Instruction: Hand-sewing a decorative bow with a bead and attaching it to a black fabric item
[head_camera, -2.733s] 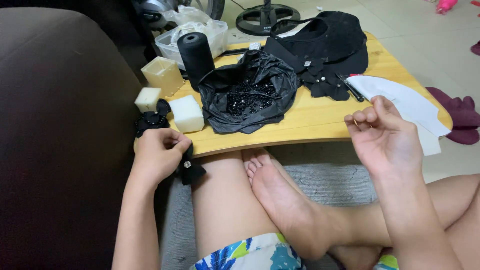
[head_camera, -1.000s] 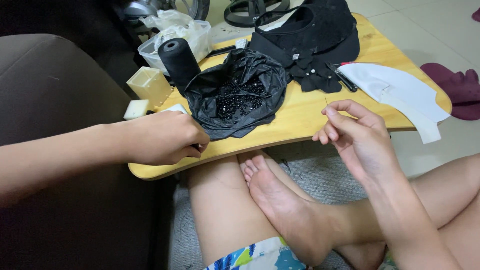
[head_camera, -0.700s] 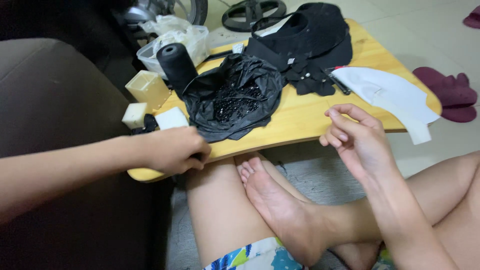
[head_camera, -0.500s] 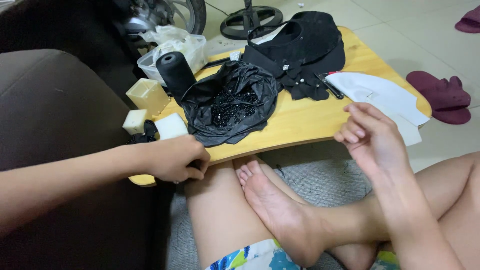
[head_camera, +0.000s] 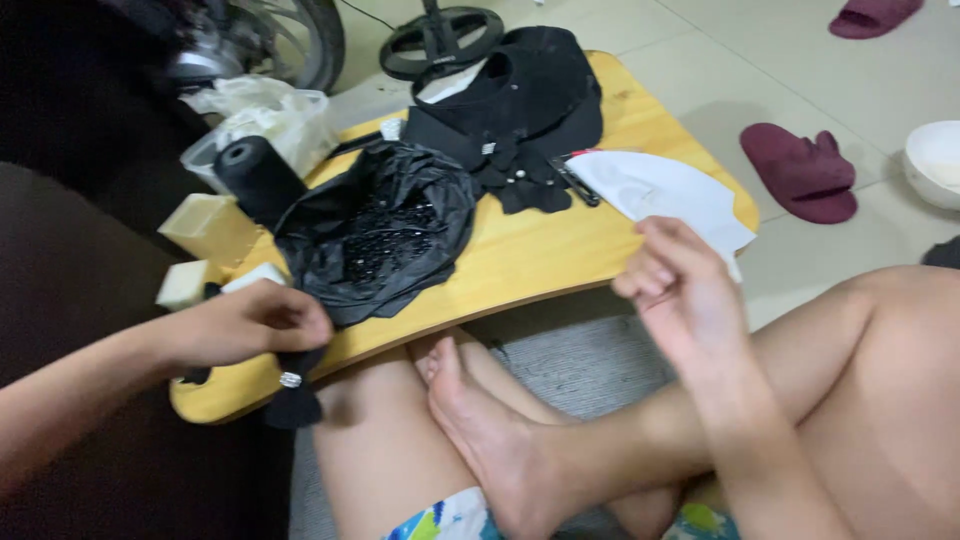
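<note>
Now my left hand (head_camera: 245, 325) has slid back to the desk (head_camera: 520, 260) edge, fingers clamped on a black bow (head_camera: 292, 390). My right hand (head_camera: 680, 295) stays raised, fingers pinched together.

Yellow table (head_camera: 560, 265) carries black thread spool (head_camera: 258, 180), black bag of beads (head_camera: 375, 240), white paper (head_camera: 660, 190) — maroon slippers (head_camera: 800, 170) on floor.

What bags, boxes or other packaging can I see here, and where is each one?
Black plastic bag: middle of the wooden table, crumpled open, beads inside.
Clear plastic bag: table's far left corner, crumpled, whitish.
Small cream boxes: left edge, by the black thread spool.
No labels, signs or screens show.
</note>
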